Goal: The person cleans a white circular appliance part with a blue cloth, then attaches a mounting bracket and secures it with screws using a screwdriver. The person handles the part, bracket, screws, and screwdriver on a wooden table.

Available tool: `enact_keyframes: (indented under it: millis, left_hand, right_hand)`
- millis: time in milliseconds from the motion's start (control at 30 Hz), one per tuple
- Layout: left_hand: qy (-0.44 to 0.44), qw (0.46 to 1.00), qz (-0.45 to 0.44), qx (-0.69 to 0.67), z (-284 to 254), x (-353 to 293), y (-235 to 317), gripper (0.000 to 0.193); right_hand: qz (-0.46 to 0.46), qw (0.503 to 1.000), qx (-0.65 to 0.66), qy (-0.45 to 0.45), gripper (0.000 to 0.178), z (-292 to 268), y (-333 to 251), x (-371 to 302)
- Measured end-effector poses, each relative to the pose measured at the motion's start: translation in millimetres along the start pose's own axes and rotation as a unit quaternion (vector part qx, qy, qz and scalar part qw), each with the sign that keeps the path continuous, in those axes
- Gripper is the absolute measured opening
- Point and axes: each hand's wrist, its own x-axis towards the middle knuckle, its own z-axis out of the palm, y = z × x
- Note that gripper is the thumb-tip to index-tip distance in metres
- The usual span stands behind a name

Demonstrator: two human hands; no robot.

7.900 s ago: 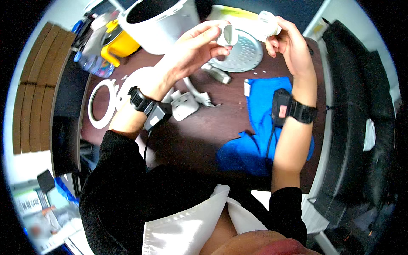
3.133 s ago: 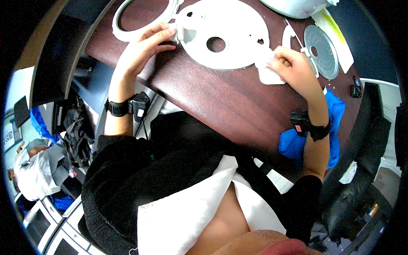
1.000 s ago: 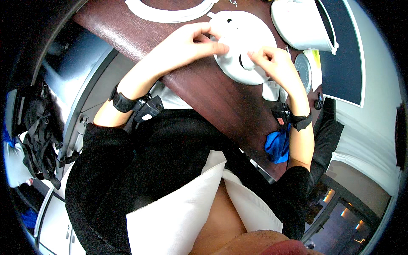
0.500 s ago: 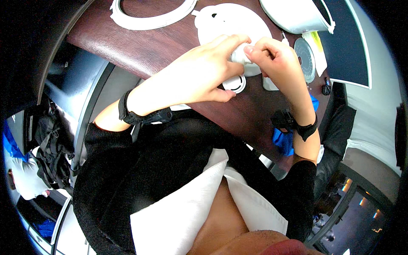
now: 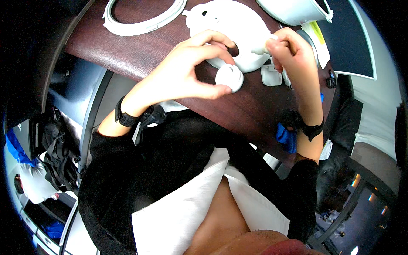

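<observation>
Moved since half a second ago: our right hand (image 5: pixel 294 52) draws away from our left hand (image 5: pixel 189 63); a moment earlier the two meet over the white plate (image 5: pixel 248 21).
Left hand: we grasp a round white knob (image 5: pixel 230 80), the thumb on its lower side and a fingertip on its top; another finger reaches over toward the hole in the plate.
Right hand: we pinch a small white piece (image 5: pixel 260 49) between thumb and finger at the plate's 4 o'clock edge; its shape is blurred.
Knob: it is at 6 o'clock from the plate, just beside it; we cannot tell whether it touches the plate or the bench (image 5: pixel 123 55).
Plate: it lies at 12 o'clock from the knob, flat on the bench, partly behind our fingers.
White ring: we see it (image 5: pixel 146 27) at 10 o'clock from the knob, apart from the plate.
White container: it (image 5: pixel 291 12) stands between 1 and 2 o'clock, cut off by the upper edge of the view.
Square white part: it (image 5: pixel 271 77) lies at 3 o'clock, just below the plate's edge.
Blue cloth: we have it (image 5: pixel 286 138) between 4 and 5 o'clock, partly hidden by our right forearm.
</observation>
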Motion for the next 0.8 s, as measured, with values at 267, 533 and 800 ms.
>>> enact_keyframes:
  millis: [267, 533, 800]
  left_hand:
    - [0.043, 0.937, -0.139, -0.317, 8, 4, 1, 0.031]
    - [0.006, 0.924, -0.109, -0.368, 1, 8, -1, 0.033]
    - [-0.005, 0.902, -0.13, -0.411, 7, 4, -11, 0.053]
  right_hand:
    - [-0.176, 0.958, -0.216, 0.06, 0.033, 21, -2, -3]
    - [-0.107, 0.986, -0.128, 0.026, 0.027, 18, 4, -7]
    - [-0.105, 0.99, -0.089, -0.01, 0.021, 11, 15, -4]
